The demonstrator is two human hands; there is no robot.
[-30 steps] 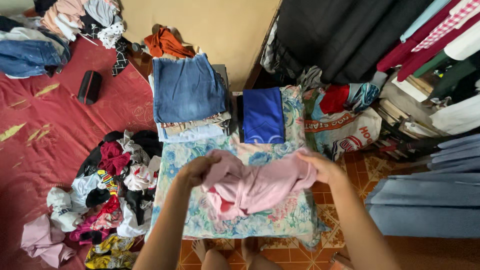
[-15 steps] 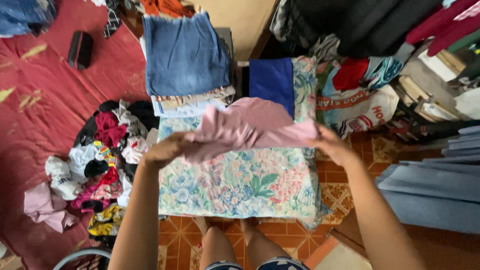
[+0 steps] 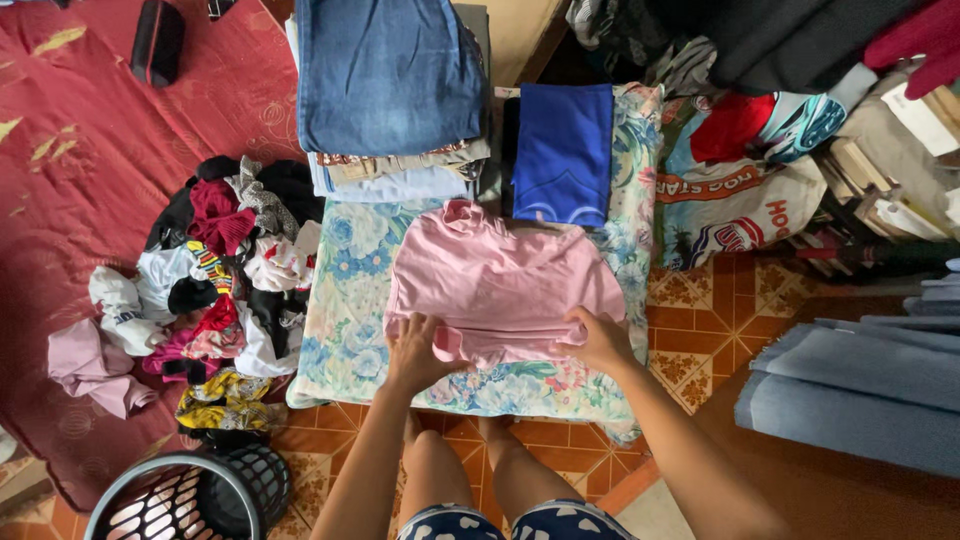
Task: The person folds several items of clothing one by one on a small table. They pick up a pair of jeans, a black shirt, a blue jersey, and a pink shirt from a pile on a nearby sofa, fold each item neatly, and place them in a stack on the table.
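A pale pink cotton garment [image 3: 500, 285] lies spread flat on the floral-printed cushion [image 3: 345, 330], its collar end pointing to the far side and its near hem bunched slightly. The person's left hand [image 3: 415, 352] presses on the near left corner of the garment, fingers spread and gripping the hem fold. The right hand [image 3: 600, 340] holds the near right corner, fingers curled over the fabric edge. The garment thus stretches away from both hands toward the far side of the cushion.

Just beyond the garment sits a folded royal-blue cloth [image 3: 562, 150], and to its left a stack of folded clothes topped by blue denim [image 3: 385, 75]. To the left of the cushion, a heap of mixed unfolded clothes [image 3: 215, 290] rests on the red patterned mat [image 3: 80, 170]. A dark plastic laundry basket [image 3: 190, 495] stands at the near left.
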